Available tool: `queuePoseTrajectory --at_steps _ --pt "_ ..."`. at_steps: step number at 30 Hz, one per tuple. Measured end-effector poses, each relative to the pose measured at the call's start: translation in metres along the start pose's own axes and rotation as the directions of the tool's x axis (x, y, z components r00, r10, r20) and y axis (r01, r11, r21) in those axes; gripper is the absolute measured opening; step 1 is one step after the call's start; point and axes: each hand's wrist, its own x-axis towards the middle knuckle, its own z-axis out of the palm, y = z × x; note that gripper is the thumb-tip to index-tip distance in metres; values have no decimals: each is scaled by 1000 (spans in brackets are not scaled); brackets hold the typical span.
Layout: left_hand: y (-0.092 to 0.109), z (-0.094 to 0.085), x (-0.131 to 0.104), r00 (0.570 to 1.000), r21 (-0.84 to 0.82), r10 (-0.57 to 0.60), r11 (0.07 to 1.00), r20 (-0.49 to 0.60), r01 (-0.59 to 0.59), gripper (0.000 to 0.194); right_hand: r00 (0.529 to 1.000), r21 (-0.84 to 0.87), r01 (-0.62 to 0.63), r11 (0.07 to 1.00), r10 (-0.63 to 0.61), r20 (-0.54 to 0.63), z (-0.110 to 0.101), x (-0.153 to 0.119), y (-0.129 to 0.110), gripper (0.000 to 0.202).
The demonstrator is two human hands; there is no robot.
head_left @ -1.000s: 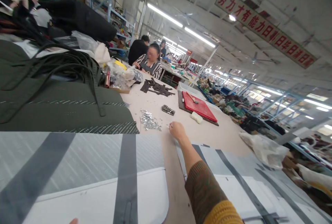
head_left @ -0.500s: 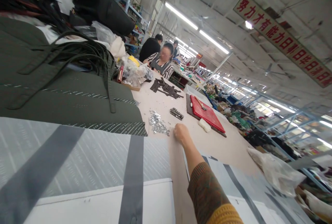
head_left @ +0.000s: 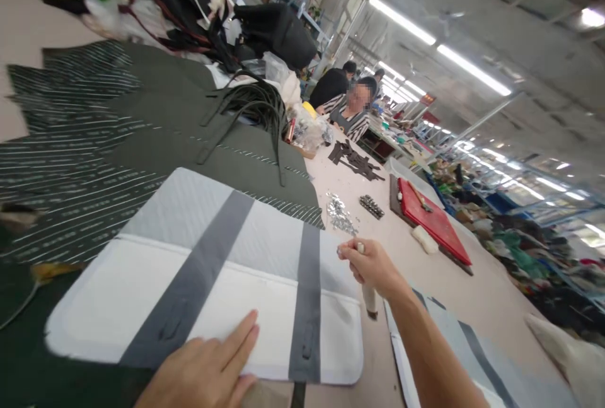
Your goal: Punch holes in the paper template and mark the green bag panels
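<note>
A white and grey bag panel with two dark grey straps lies before me. My left hand rests on its lower part, fingers stretched out. My right hand is closed above the panel's right edge. A pale stick-like tool with a dark lower end passes through its grip; its kind is unclear. At the thumb and fingertip a tiny shiny metal piece shows. Just beyond that hand lie a scatter of small silver metal pieces and a cluster of darker metal fittings.
Dark green panels and a heap of straps cover the left. Dark strips, a red board and a white block lie farther off. More panels are at right. A person sits across the table.
My right hand has drawn back from beside the silver pieces to the panel's edge, now showing the pale tool. My left hand has come into view on the panel. The view has swung left.
</note>
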Motion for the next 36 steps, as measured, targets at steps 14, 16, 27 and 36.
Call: queuePoseTrajectory --at_steps 14,16,27,36 --pt "8 -13 4 977 -85 -92 990 191 110 36 927 -238 347 907 -294 234 96 -35 -67 19" --pt "7 -14 4 981 -90 -96 990 170 112 36 900 -282 414 865 -342 271 96 -29 -69 20" --pt "7 -17 5 988 -90 -100 990 121 111 33 742 -377 617 690 -351 571 92 0 -89 25" --pt "6 -22 -36 999 -374 35 926 -35 -45 41 781 -394 531 750 -252 572 89 8 -93 21"
